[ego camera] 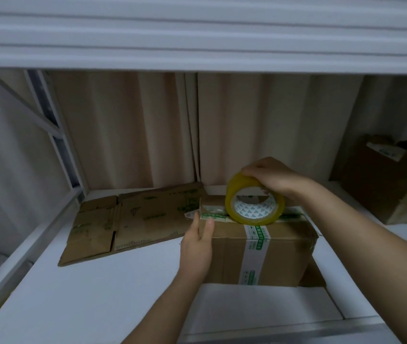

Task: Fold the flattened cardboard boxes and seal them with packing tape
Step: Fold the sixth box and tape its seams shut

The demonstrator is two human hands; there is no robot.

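The folded cardboard box (pixel 257 249) stands on the white surface (pixel 78 294). The left hand (pixel 197 242) lies flat against the box's left end, fingers straight, thumb on the front. On the box's top edge, the right hand (pixel 269 177) grips the yellow tape roll (pixel 254 202) from above. Left of the box lies a flattened carton (pixel 128 224); behind the box hang beige curtains (pixel 128 125).

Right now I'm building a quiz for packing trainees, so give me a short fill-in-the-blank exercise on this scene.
1. The right hand grips a roll of ____ packing tape.
2. The roll stands on edge on top of the folded ____.
3. The left hand rests against the folded box's ____ end.
4. A ____ cardboard box lies on the white surface to the left.

Missing words: yellow; box; left; flattened
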